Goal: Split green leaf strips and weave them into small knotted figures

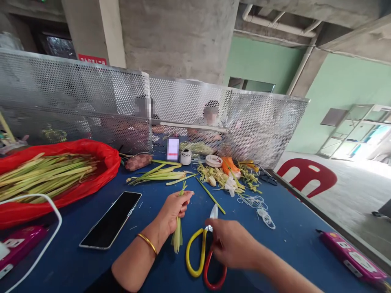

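Note:
In the head view my left hand (175, 209) is closed around a small bundle of green leaf strips (177, 238), its pale, frayed end hanging below my fist and a thin tip sticking out above. To its right, my right hand (230, 244) grips scissors (195, 252) near the pivot. One handle loop is yellow, the other red, and the blades point away from me with their tips close together. Beyond the scissors, a single green stalk (210, 195) lies on the blue tabletop (155, 228).
A red bag (106, 173) of long leaves stands left, near a black-screened phone (113, 219). Leaf stalks (161, 175), trimmings (210, 173), white string (264, 215) and a small white jar (185, 157) lie farther back. Behind a perforated metal screen (189, 97) sit other people.

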Available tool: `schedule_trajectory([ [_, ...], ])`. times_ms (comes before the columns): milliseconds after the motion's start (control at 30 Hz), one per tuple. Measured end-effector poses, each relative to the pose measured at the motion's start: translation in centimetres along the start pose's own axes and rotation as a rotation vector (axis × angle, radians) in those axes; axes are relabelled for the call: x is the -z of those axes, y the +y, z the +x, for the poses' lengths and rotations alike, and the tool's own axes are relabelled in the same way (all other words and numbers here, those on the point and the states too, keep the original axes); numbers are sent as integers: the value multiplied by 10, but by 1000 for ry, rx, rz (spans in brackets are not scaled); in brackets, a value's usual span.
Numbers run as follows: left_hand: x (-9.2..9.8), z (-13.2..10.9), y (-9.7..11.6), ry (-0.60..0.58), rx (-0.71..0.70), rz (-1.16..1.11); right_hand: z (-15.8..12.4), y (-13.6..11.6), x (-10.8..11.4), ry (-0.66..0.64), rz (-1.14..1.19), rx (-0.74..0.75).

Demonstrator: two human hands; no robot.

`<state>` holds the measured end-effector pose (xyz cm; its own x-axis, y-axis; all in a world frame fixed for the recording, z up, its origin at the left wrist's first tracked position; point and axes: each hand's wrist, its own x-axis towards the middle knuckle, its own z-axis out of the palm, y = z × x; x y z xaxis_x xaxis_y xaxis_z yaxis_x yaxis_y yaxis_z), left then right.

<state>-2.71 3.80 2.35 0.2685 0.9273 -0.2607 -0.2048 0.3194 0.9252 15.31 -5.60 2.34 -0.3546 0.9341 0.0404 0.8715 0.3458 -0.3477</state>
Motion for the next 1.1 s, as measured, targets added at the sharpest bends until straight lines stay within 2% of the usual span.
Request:
schedule_trajectory([
  [100, -1, 1, -2, -6, 13, 5, -11, -19, -14, -28, -264, 57],
  [200, -2, 0, -2, -18, 24, 9, -7, -18, -15, -19, -410, 76],
  [367, -1, -3, 3, -80, 77, -68, 10, -14, -9, -69, -540, 170],
  [467, 0, -4, 6, -134, 134, -189, 14, -9, -7, -80, -614, 292],
  [567, 1, -4, 5, -132, 133, -245, 8, -2, -5, -79, -634, 397],
  [667, 0, -4, 3, -106, 116, -300, -6, 8, -3, -42, -627, 425],
  [833, -3, -5, 0, -59, 125, -372, -21, 40, 3, 63, -671, 328],
  [967, -7, -9, 0, -63, 125, -410, -17, 61, 18, 166, -666, 91],
  [1033, -11, -11, 0, -72, 118, -429, -8, 54, 25, 236, -458, -16],
  [1100, -15, -15, -1, -72, 104, -464, 5, 35, 25, 327, -72, -75],
])
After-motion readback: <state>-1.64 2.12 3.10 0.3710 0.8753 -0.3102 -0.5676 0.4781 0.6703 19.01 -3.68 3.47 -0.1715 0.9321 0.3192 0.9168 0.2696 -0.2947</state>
